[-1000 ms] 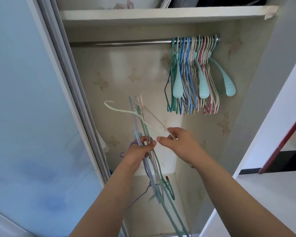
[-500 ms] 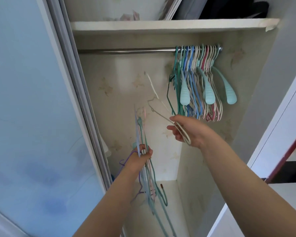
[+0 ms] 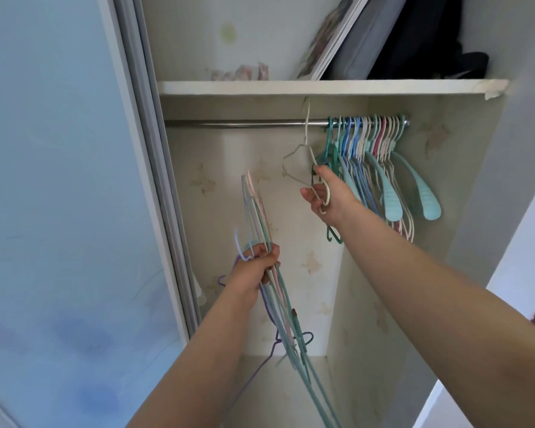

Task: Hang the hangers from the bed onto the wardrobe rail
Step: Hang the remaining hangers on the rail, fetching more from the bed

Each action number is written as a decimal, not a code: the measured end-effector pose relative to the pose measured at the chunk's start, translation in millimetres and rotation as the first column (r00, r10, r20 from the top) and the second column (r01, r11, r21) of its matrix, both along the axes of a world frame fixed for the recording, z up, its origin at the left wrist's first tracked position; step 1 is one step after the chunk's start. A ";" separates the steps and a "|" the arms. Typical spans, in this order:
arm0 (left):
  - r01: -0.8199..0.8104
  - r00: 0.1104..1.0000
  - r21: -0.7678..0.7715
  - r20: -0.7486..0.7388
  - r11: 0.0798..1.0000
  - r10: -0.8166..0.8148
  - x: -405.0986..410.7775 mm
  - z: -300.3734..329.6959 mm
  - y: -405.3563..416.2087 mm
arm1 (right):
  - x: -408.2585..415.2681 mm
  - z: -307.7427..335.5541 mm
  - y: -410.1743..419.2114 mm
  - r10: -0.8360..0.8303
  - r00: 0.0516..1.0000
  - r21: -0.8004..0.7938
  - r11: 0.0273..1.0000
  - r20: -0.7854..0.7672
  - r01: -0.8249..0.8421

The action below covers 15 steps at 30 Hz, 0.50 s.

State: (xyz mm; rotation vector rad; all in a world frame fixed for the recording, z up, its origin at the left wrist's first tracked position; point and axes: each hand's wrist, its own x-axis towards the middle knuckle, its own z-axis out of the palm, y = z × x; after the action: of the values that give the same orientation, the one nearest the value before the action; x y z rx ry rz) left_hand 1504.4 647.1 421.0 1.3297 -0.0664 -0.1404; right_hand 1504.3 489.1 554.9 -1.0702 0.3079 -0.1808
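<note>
Hangers: thin cream wire hanger [image 3: 303, 156] pinched in right hand [image 3: 328, 196], hook raised at 12 o'clock beside steel wardrobe rail [image 3: 244, 123]. Left hand [image 3: 254, 273] grips pastel hanger bundle [image 3: 278, 291] at 7 o'clock. Step: hooking on. Next likely: lift hook over rail, left of hung hanger cluster [image 3: 371, 143] at 2 o'clock. Unclear whether hook touches rail; bundle's lower ends cut off.

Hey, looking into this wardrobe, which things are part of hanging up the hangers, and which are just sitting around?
Part of the job:
- cream hanger in the right hand
- bundle of hangers in the left hand
- rail
- hung hangers

Just sitting there:
- books on the shelf
- dark bag
- sliding door
</note>
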 end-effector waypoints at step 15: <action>0.049 0.998 -0.202 -0.030 0.978 -0.056 4.3 2.0 11.1 | 7.6 -72.7 -20.0 -0.448 0.892 -0.582 0.709 0.064 0.398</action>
State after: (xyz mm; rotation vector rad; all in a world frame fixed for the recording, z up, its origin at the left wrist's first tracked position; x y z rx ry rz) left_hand 1508.7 658.2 423.0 1.1238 -0.0836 -0.1974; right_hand 1511.9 469.0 482.2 -1.6136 0.6006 -0.6871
